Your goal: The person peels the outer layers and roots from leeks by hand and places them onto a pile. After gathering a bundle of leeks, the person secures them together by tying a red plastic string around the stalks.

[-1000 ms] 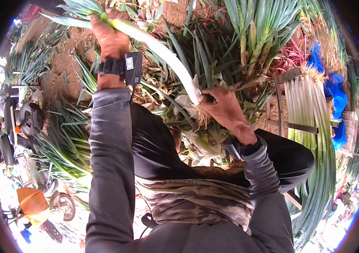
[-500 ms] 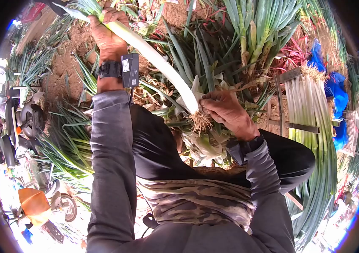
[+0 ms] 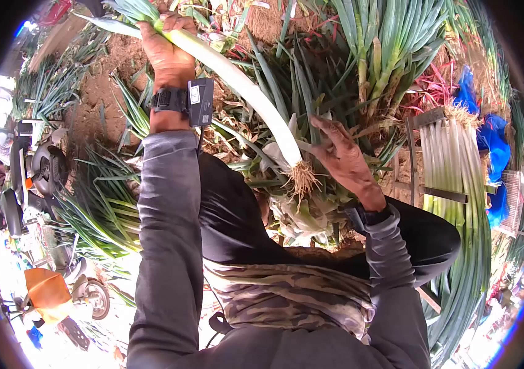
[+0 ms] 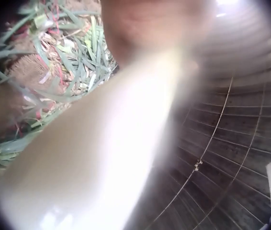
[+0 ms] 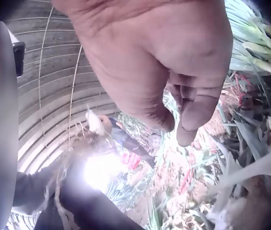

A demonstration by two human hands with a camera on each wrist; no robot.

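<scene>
My left hand [image 3: 168,48] grips a long green onion [image 3: 237,77] where its white shaft meets the green leaves. The shaft slants down to the right and ends in a tuft of pale roots [image 3: 302,178]. In the left wrist view the white shaft [image 4: 111,120] is a close, bright blur. My right hand [image 3: 342,150] is just right of the root end, its fingers apart and loosely bent in the head view. In the right wrist view no onion shows between thumb and fingers of that hand [image 5: 169,62].
Peeled leaves [image 3: 299,215] lie heaped below the roots. A bunch of green onions [image 3: 391,49] is at the upper right. A metal rack [image 3: 443,195] carries many trimmed ones beside my knee. More onions [image 3: 105,209] and a motorbike [image 3: 47,166] are on the left.
The right hand has left the root end, moving slightly right, and its fingers have spread. The left hand still holds the onion, shifted slightly right in view.
</scene>
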